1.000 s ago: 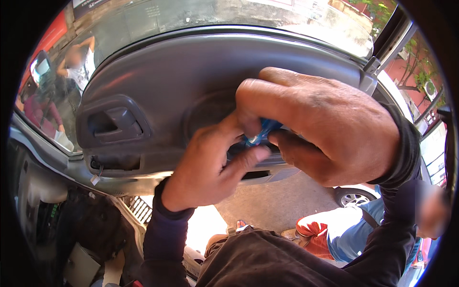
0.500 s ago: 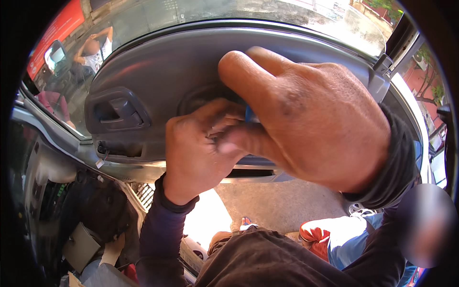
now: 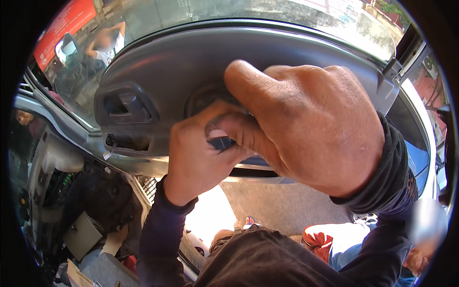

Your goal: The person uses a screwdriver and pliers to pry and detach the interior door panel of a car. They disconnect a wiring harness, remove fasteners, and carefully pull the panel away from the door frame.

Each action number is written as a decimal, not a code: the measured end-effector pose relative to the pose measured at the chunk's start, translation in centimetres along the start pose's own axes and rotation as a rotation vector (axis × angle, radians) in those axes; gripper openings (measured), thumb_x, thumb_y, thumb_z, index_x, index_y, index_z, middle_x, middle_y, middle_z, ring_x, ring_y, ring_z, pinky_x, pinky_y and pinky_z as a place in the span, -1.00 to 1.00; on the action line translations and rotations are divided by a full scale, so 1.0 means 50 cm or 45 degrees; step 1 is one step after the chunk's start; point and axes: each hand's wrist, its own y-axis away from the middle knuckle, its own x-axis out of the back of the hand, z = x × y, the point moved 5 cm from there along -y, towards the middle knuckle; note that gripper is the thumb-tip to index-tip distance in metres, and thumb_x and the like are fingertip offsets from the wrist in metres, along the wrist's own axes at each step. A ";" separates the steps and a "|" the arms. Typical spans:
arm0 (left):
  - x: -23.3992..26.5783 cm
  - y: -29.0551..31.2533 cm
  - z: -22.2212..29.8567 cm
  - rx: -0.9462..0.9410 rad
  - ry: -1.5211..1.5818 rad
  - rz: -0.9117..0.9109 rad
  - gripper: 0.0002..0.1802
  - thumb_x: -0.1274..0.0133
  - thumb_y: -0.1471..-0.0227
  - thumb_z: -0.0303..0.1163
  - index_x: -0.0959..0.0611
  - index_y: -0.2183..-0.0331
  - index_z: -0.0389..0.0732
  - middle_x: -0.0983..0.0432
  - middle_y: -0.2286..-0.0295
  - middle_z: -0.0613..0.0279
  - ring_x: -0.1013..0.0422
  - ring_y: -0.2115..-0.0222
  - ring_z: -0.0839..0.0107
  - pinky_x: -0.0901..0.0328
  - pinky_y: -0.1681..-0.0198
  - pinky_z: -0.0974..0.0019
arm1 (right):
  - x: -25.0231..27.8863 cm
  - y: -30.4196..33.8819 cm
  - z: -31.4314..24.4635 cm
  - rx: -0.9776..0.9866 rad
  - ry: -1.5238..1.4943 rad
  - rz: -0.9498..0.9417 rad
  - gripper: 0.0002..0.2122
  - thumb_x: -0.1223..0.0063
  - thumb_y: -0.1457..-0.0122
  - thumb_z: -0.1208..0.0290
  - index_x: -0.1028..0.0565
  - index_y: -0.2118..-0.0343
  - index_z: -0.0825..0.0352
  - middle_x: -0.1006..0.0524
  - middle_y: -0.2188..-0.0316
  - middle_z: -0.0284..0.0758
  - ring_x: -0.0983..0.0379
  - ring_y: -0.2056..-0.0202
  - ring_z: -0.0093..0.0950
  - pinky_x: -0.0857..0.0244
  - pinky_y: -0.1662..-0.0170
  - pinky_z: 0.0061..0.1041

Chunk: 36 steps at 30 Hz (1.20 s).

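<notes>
In front of a dark grey car door panel (image 3: 177,60) my two hands meet, fingers curled and touching. My left hand (image 3: 191,150) is closed, thumb and index finger bent around a dark bluish patch too small to make out. From the right my right hand (image 3: 318,122) reaches over it, also closed, its fingertips pressing in against the left hand's fingers. Whatever they grip is mostly hidden by the fingers. Behind them a round dark recess (image 3: 193,103) in the panel shows only in part.
An inner door handle (image 3: 129,107) sits left of my hands. Below it, a white connector (image 3: 106,155) hangs at a slot in the panel. The window glass (image 3: 177,16) rises above. One person (image 3: 112,48) is beyond it; another in red and blue clothing (image 3: 330,239) is low at right.
The whole view has shifted slightly, with the door now further right. The fingers have turned against each other, and a small blue bit between the hands no longer shows clearly.
</notes>
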 end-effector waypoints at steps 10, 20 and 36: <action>-0.032 0.051 -0.010 -0.030 -0.598 -0.581 -0.66 -0.30 0.00 -0.34 -0.68 0.14 -0.18 -0.66 0.30 0.10 -0.59 0.29 0.08 -0.46 0.24 0.07 | 0.006 0.001 -0.004 -0.233 -0.403 -0.362 -0.61 -0.17 -0.03 0.66 -0.33 0.08 0.29 -0.41 0.21 -0.10 -0.45 0.18 0.00 -0.30 0.18 -0.07; -0.029 0.011 -0.030 -0.091 -0.627 -0.707 -0.79 -0.21 -0.10 -0.25 -0.74 0.24 -0.12 -0.62 0.52 0.10 -0.58 0.47 0.01 -0.45 0.37 0.02 | -0.007 0.043 0.005 0.072 -0.316 0.186 -0.62 -0.29 -0.04 0.57 -0.37 0.10 0.33 -0.36 0.19 -0.09 -0.43 0.23 0.06 -0.32 0.17 -0.11; -0.008 0.010 0.015 -0.208 -0.385 -0.349 -0.78 -0.24 -0.04 -0.53 -0.76 0.21 -0.28 -0.70 0.28 0.01 -0.64 0.36 0.09 -0.51 0.22 0.24 | 0.036 0.304 0.148 -0.359 -1.026 1.029 -0.54 -0.19 -0.28 0.26 -0.37 -0.14 0.38 -0.52 0.15 -0.17 -0.47 0.34 -0.55 -0.35 0.34 -0.69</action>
